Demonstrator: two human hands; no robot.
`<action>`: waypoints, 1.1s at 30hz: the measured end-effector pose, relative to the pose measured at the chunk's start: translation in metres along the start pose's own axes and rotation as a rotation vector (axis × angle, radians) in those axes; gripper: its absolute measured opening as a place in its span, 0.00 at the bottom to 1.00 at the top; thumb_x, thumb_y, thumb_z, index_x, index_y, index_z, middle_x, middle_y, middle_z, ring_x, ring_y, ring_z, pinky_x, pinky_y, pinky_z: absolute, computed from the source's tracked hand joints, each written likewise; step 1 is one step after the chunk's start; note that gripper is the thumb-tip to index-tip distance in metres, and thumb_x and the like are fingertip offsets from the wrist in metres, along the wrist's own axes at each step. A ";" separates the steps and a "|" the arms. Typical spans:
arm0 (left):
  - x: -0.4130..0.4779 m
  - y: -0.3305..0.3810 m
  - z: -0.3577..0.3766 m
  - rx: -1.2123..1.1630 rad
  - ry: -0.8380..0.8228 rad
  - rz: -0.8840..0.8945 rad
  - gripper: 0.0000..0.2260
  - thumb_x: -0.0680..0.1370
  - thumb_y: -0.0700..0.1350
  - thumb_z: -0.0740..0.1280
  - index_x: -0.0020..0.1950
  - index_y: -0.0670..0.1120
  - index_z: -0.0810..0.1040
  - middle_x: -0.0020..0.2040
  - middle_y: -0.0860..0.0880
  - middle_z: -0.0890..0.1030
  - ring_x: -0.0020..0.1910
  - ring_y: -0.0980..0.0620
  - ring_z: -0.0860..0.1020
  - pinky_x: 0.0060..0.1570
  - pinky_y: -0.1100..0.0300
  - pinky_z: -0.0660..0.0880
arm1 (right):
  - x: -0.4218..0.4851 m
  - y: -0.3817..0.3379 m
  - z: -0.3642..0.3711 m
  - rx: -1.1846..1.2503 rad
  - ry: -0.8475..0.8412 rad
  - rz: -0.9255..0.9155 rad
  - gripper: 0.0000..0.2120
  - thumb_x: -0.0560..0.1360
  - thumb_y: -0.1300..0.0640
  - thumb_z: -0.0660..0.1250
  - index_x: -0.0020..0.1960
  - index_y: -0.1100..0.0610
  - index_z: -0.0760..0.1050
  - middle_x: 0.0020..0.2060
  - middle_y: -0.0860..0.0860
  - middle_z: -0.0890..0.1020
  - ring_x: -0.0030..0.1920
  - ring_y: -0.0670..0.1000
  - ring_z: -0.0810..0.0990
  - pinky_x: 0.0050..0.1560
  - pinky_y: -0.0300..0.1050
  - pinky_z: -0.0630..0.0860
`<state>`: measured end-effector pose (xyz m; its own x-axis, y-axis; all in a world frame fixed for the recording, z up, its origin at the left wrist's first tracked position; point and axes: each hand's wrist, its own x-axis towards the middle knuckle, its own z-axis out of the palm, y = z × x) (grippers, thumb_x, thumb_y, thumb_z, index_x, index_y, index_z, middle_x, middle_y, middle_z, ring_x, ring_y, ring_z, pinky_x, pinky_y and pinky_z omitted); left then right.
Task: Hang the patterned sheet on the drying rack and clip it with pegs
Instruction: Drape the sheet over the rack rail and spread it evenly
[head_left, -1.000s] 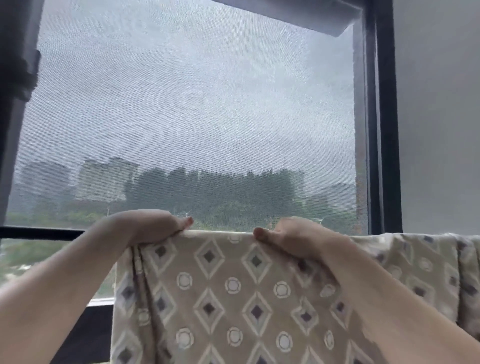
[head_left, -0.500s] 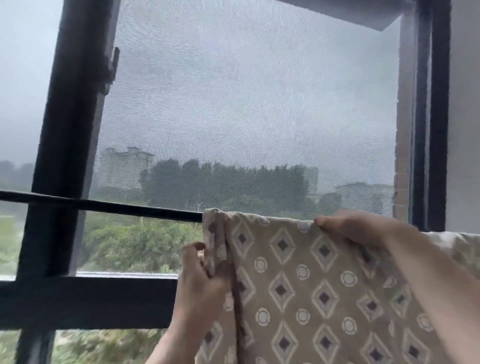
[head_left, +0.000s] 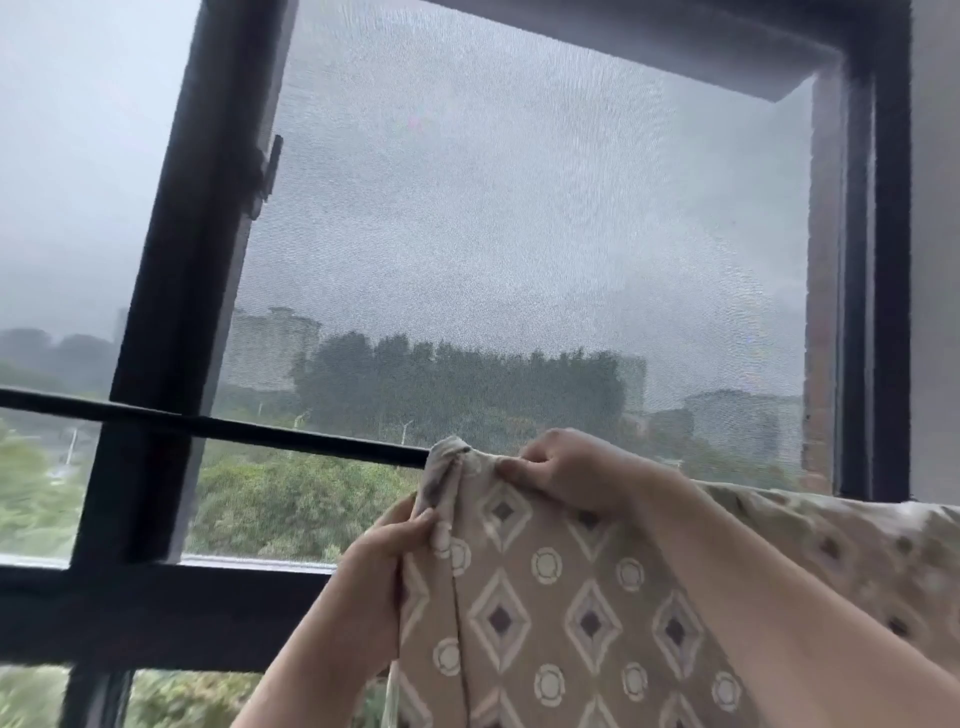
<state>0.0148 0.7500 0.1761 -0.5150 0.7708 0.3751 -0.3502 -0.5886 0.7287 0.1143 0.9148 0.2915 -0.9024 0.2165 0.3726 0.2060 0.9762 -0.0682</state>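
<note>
The patterned sheet (head_left: 561, 613), beige with diamonds and circles, hangs over a thin black rod (head_left: 218, 423) that runs across the window. Its left edge is bunched into folds just right of the bare rod. My left hand (head_left: 382, 577) grips that folded left edge a little below the rod. My right hand (head_left: 571, 470) pinches the sheet's top where it lies over the rod. Further right the sheet (head_left: 852, 540) stays draped along the rod. No pegs are in view.
A black window frame (head_left: 197, 291) with a mesh screen (head_left: 519, 234) stands right behind the rod. A dark sill bar (head_left: 156, 613) crosses below. A grey wall (head_left: 935, 260) closes the right side. The rod's left stretch is bare.
My left hand dropped from the sheet's top to its folded left edge and holds it lower. The view swung left, showing more bare rod. My right hand stayed on the top edge.
</note>
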 end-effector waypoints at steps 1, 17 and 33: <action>0.001 0.005 0.005 0.116 0.076 0.065 0.12 0.76 0.35 0.60 0.55 0.38 0.79 0.46 0.34 0.83 0.40 0.38 0.83 0.40 0.46 0.81 | -0.002 -0.001 -0.003 0.052 -0.009 0.010 0.28 0.78 0.34 0.58 0.41 0.58 0.80 0.37 0.53 0.84 0.37 0.48 0.80 0.45 0.47 0.77; 0.021 0.074 0.092 1.552 0.486 0.556 0.14 0.76 0.42 0.66 0.30 0.43 0.71 0.27 0.48 0.73 0.28 0.50 0.72 0.26 0.61 0.64 | -0.029 -0.010 -0.019 0.183 -0.009 0.035 0.29 0.77 0.34 0.59 0.27 0.52 0.77 0.26 0.43 0.79 0.30 0.41 0.74 0.36 0.39 0.69; -0.049 0.055 0.000 0.410 0.259 0.072 0.16 0.70 0.44 0.74 0.53 0.37 0.79 0.42 0.37 0.84 0.37 0.38 0.83 0.43 0.44 0.81 | -0.034 -0.024 -0.017 0.272 -0.010 0.102 0.26 0.80 0.40 0.59 0.34 0.56 0.80 0.26 0.48 0.81 0.24 0.44 0.76 0.26 0.35 0.70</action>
<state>0.0210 0.6796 0.1980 -0.7224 0.6150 0.3161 0.0040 -0.4535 0.8913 0.1464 0.8837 0.2964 -0.8861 0.3125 0.3422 0.1878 0.9172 -0.3514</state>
